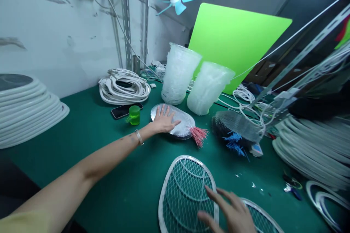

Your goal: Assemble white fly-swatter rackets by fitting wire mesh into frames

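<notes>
My left hand (163,119) lies with fingers spread on a stack of silvery perforated mesh sheets (182,118), oval in outline. Pink wires (198,135) fan out from the stack's right end. Lower down, my right hand (229,209) is held with fingers apart over the right side of an oval white-framed mesh panel (188,185); whether it touches the panel I cannot tell. Part of a second white-framed panel (264,216) shows beyond that hand, mostly hidden. To the right sits a darker mesh stack (236,125) with blue wires (234,143).
Two stacks of translucent plastic pieces (180,72) stand behind the mesh, before a bright green board (237,36). White frames are piled at left (30,109) and right (314,149). A green cup (134,115) stands beside a phone (120,111). Pliers (294,189) lie at right.
</notes>
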A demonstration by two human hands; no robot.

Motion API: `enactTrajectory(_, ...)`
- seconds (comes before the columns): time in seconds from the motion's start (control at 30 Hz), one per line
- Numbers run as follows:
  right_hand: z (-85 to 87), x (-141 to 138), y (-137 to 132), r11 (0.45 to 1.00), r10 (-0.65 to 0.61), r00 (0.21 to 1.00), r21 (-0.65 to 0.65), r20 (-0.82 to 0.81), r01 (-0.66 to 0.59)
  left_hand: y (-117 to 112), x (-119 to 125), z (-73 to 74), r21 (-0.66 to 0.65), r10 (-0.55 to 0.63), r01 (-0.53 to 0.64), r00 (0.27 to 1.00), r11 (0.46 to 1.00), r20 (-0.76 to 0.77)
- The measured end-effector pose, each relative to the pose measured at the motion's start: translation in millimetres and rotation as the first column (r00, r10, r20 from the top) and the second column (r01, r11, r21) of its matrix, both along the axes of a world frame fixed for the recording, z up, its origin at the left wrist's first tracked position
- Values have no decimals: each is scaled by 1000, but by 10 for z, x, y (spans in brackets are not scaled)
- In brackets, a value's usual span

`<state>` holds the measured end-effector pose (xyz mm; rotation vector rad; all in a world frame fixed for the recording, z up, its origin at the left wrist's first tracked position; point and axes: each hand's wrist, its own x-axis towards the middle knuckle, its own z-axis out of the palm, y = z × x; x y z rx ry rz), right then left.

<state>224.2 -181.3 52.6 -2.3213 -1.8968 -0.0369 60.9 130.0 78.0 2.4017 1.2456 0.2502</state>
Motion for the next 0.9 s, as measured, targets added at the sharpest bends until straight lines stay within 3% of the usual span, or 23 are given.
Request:
enactTrajectory(0.1,576,62,749,995,81,994,66,-71,-76,227,147,-175,-56,28,-33,996,998,-81)
enactTrajectory(0.17,805,46,1329,996,78,996,36,-38,-77,275,156,-272,-86,32,-42,993,995,-113)
enactTrajectory(0.27,844,29,2026,1000,21,1000,-6,-9,-22,289,129,-345,-104,20,-35,991,994,-135)
enactTrajectory(0.33,757,47,2266,999,8,1000,-34,-6,-8,300,119,-369,-110,10,-26,990,994,-139)
enactTrajectory(0.47,669,93,2333,999,17,999,-33,-45,-19,341,124,-385,-117,-4,-10,993,993,-116)
enactTrajectory(0.67,874,168,2441,987,-161,938,-69,-308,146,289,-13,-138,-89,-53,53,999,995,2)
enactTrajectory(0.73,927,193,2510,981,-194,871,-86,-451,174,212,-104,-62,38,-143,140,987,989,67)
enactTrajectory(0.77,947,201,2526,980,-199,824,-101,-531,172,173,-151,-46,160,-205,190,975,969,85)
enactTrajectory(0.83,984,204,2491,979,-204,693,-145,-692,144,114,-245,-47,423,-299,238,951,874,84)
enactTrajectory(0.9,1026,195,2338,975,-220,541,-190,-812,111,79,-345,-52,579,-296,193,951,792,87)
